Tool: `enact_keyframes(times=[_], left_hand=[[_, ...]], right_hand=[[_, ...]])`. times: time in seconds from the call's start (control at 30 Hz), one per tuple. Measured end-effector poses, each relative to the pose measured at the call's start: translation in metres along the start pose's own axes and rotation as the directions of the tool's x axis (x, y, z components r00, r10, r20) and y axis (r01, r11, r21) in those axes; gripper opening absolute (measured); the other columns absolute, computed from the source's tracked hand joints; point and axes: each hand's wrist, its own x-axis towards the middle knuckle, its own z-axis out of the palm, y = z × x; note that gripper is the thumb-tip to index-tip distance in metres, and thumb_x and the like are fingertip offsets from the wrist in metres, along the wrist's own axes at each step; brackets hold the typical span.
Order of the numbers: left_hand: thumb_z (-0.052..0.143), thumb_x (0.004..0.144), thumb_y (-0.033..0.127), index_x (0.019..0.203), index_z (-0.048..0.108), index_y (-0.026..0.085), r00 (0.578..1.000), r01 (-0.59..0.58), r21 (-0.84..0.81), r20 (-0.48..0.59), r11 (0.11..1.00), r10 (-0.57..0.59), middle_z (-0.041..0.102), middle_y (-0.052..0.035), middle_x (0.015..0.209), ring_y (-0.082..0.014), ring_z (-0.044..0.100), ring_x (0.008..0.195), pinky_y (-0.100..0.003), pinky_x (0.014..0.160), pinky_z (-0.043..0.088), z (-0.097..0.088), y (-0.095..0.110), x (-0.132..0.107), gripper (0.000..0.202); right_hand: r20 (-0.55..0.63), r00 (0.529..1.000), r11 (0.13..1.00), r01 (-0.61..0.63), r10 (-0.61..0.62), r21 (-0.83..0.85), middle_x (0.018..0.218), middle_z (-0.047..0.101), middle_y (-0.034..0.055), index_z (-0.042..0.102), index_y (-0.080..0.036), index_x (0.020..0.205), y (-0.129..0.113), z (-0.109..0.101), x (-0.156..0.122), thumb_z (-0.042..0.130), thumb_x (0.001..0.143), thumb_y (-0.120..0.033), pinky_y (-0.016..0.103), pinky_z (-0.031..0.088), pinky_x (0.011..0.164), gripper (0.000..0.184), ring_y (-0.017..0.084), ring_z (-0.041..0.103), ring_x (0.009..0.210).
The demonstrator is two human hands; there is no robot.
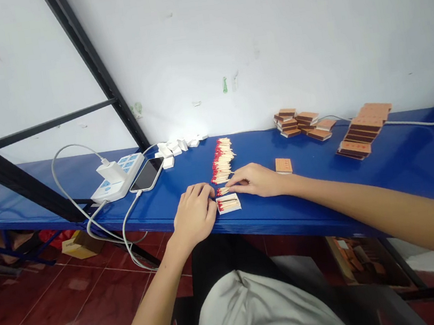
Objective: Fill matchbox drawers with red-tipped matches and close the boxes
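Near the front edge of the blue table lies a white matchbox tray [229,210] with several red-tipped matches in it. My left hand [195,208] rests at the tray's left side, fingers curled, and what they grip, if anything, is hidden. Just behind the tray, my right hand [257,179] pinches at the right ends of a small group of matches [223,191]. Beyond it stretches a long row of matches [222,159], red heads to the left. An orange matchbox cover [283,165] lies to the right of my right hand.
White empty trays [176,147] are heaped at the back left. Stacked matchboxes [296,124] stand at the back right, with a leaning pile [365,128] farther right. A phone [148,174] and a power strip [118,179] with cables lie left, beside a black post [98,66].
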Motion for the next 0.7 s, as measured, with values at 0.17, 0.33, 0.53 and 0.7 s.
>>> enact_keyframes(times=[0.17,0.33,0.53,0.7], left_hand=[[0.040,0.093,0.017,0.097,0.054,0.022,1.000,0.001,-0.001,0.000,1.000,-0.001,0.063,-0.0061,0.120,-0.0260,0.055,0.113,-0.042,0.092,0.044,-0.0005,0.0000,-0.0002,0.015],[0.040,0.094,0.018,0.108,0.058,0.022,1.000,0.008,0.013,0.005,1.000,-0.008,0.064,-0.0063,0.119,-0.0261,0.056,0.110,-0.042,0.093,0.045,-0.0022,0.0024,-0.0002,0.023],[0.035,0.097,0.016,0.129,0.055,0.023,0.998,-0.056,-0.048,0.011,0.997,0.056,0.062,-0.0059,0.131,-0.0249,0.052,0.121,-0.041,0.101,0.043,-0.0038,0.0013,-0.0006,0.039],[0.034,0.097,0.012,0.136,0.052,0.025,0.990,-0.121,-0.103,0.055,0.987,0.127,0.060,-0.0040,0.137,-0.0236,0.050,0.126,-0.041,0.104,0.043,-0.0070,-0.0021,-0.0006,0.045]], right_hand=[[0.005,1.000,1.000,0.010,-0.010,0.030,0.097,0.077,0.0069,0.078,-0.021,0.110,-0.0003,-0.0004,-0.0003,0.058,0.098,-0.038,0.027,0.043,0.070,0.028,0.018,0.067,0.080],[0.008,1.000,0.999,-0.004,0.004,0.046,0.096,0.077,0.0064,0.078,-0.020,0.107,-0.0023,-0.0012,0.0001,0.058,0.098,-0.036,0.027,0.043,0.070,0.027,0.018,0.067,0.080],[0.015,1.000,0.999,-0.025,0.025,0.038,0.095,0.077,0.0058,0.077,-0.020,0.107,-0.0046,-0.0029,0.0000,0.057,0.098,-0.034,0.026,0.042,0.068,0.026,0.017,0.066,0.076],[0.017,1.000,0.999,-0.020,0.019,0.032,0.096,0.077,0.0053,0.076,-0.021,0.111,-0.0045,-0.0034,0.0000,0.057,0.098,-0.033,0.026,0.042,0.068,0.026,0.016,0.065,0.076]])
